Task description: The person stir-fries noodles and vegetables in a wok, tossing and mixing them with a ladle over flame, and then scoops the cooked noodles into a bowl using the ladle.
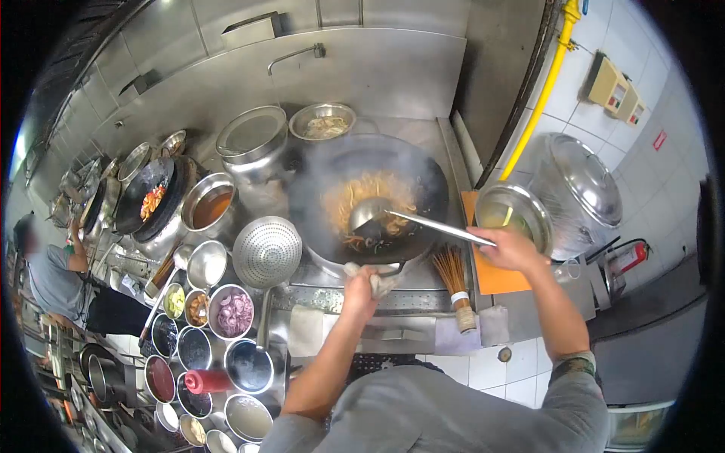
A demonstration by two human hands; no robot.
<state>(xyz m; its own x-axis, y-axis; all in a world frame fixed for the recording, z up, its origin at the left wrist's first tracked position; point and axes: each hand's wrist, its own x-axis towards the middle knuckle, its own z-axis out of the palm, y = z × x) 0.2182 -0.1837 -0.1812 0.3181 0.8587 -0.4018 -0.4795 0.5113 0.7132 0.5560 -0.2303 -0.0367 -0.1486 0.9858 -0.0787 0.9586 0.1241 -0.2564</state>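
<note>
A big dark wok (317,204) sits on the stove in front of me, steaming, with noodles (377,189) in brown sauce inside. My left hand (360,291) is closed around the wok's near handle, with a pale cloth (384,285) between. The metal handle of a ladle (445,227) is in my right hand (507,249). The ladle's bowl rests among the noodles. Just left of the wok lies a perforated strainer (267,251), its handle pointing toward me. A bamboo brush (455,283) stands right of my left hand.
Left are bowls of sliced red onion (232,312), a red squeeze bottle (208,381) and a pot of brown liquid (211,202). A metal bowl (516,211) and an orange board (498,270) are at right. A co-worker (57,275) stands far left, near another wok (140,196).
</note>
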